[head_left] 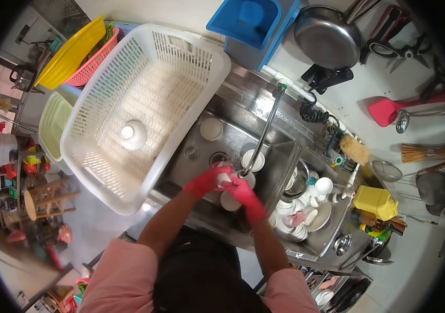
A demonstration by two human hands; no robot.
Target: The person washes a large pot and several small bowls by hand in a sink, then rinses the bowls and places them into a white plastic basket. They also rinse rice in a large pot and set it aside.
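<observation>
Room: a kitchen with a pale wall point(358, 99) carrying hung utensils, and a metal sink point(284, 180) of two basins set below it.

Item held: a small white dish point(223, 179), apparently a cup or small bowl, over the left basin. It lies between the two hands, directly beside the end of the tap point(265, 128). The left hand point(204, 181) bears on its left side and the right hand point(243, 193) on its right; both are in contact, so neither is the nearer. Its long axis cannot be established, as fingers cover much of it.

Grip: both hands wear red gloves. Fingers of each are curled closed onto the dish; the exact finger spread cannot be told.

Immediate surroundings: a white plate point(211, 129) lies on the basin floor beyond the hands, a white bowl point(253, 160) beyond the right hand, and a further round white dish point(230, 201) just below them.

Outward: the right basin holds crowded crockery point(298, 229). To the left stands a large white basket point(222, 58), with white crockery point(133, 134) inside.
</observation>
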